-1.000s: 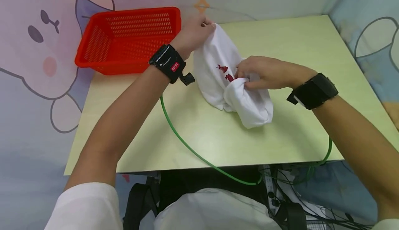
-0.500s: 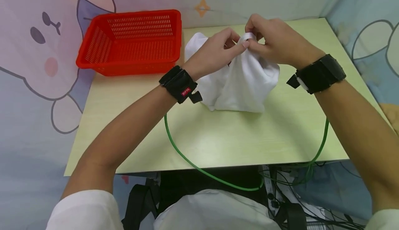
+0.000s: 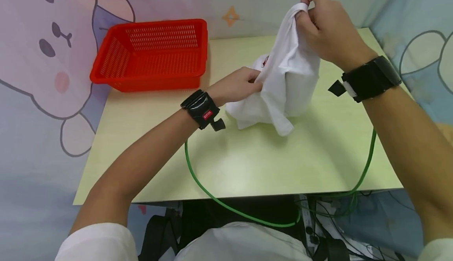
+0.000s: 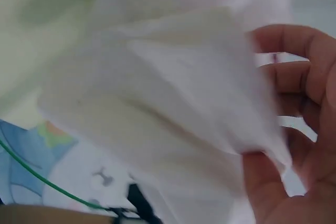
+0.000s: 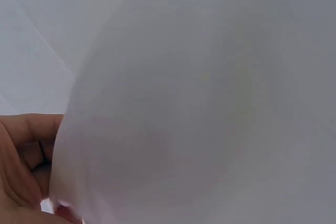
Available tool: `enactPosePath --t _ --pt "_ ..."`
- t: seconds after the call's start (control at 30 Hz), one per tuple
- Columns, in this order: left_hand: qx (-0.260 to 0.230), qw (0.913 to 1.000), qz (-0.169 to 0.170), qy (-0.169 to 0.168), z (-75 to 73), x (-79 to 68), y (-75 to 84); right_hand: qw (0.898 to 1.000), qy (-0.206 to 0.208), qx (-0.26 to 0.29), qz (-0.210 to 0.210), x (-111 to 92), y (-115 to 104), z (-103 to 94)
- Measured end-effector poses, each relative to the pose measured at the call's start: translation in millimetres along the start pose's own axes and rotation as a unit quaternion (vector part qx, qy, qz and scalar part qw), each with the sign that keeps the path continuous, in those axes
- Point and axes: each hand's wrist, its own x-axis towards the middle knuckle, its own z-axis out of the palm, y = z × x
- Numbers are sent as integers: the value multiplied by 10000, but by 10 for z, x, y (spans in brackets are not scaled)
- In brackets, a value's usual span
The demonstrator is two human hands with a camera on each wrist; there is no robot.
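A white cloth point(image 3: 295, 78) with a small red print point(image 3: 265, 60) hangs in loose folds over the table. High at its right, my right hand point(image 3: 329, 29) pinches one edge and holds it up. Lower down on the left side, my left hand point(image 3: 237, 85) grips another part of the fabric; in the left wrist view, its thumb point(image 4: 262, 177) presses a fold against the fingers. White fabric fills most of the right wrist view, with the right hand's curled fingers point(image 5: 37, 129) at the left edge. Folds cover most of the print.
A red plastic basket point(image 3: 148, 82) stands at the table's back left. The pale yellow table point(image 3: 226, 166) has a patterned curtain point(image 3: 247, 1) behind it. A green cable point(image 3: 212, 198) loops over the front edge, with several dark cables below on the right.
Both hands worked close together on the cloth half a second ago. Since then the right hand has lifted its edge up and right, while the left has moved lower and slightly left.
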Motion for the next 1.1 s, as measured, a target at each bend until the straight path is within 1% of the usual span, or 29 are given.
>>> enactPosePath --t 0.07,0.1,0.13,0.17,0.2,0.23,0.27,0.3,0.33,0.37,0.43,0.5,0.57,0.63,0.73,0.83,0.9,0.97,1.0,1.1 --pt "-415 9981 -165 416 -115 -74 34 9999 -4 140 89 -19 23 -21" --pt "-722 9946 -309 675 -189 -121 65 9997 -36 200 117 -34 36 -30" --pt "-946 9900 -377 978 -268 -175 100 9996 -77 249 134 -55 56 -38" --pt "-1202 9837 -377 1282 -351 -227 126 9993 -179 272 161 -83 81 -46" --pt "-1476 9755 -383 1584 -430 -280 149 9990 -296 311 149 -116 107 -52" --pt "-1696 9672 -372 1852 -503 -341 171 9980 -476 391 124 -157 129 -61" --pt "-1887 9594 -290 2077 -571 -402 187 9967 -698 395 106 -201 149 -73" --pt "-1993 9526 -194 2290 -626 -468 207 9949 -929 380 48 -248 170 -81" --pt "-2022 9480 -47 2456 -669 -536 227 9926 -1173 320 -56 -294 193 -89" --pt "-2104 9426 52 2594 -701 -604 254 9887 -1470 264 -136 -340 208 -97" --pt "-2150 9340 167 2849 -748 -742 328 9779 -2082 156 -120 -424 226 -106" --pt "-2159 9261 241 3085 -781 -856 419 9673 -2531 -101 -105 -484 259 -107" --pt "-2261 9164 324 3288 -821 -932 495 9580 -2851 -264 132 -532 300 -123" --pt "-2316 9083 409 3460 -870 -995 544 9531 -2975 -465 314 -561 368 -150" --pt "-2410 8991 501 3619 -941 -1078 574 9465 -3084 -788 526 -590 514 -237" --pt "-2468 8935 536 3713 -987 -1145 560 9389 -3220 -940 768 -630 695 -345" --pt "-2538 8916 535 3713 -992 -1170 543 9354 -3268 -984 923 -671 816 -416" --pt "-2534 8932 500 3681 -983 -1174 527 9360 -3218 -1060 950 -711 917 -481" --pt "-2527 8940 468 3670 -980 -1172 524 9369 -3162 -1179 908 -723 958 -513" --pt "-2403 8972 391 3683 -1000 -1154 523 9435 -2884 -1560 477 -703 1041 -607"
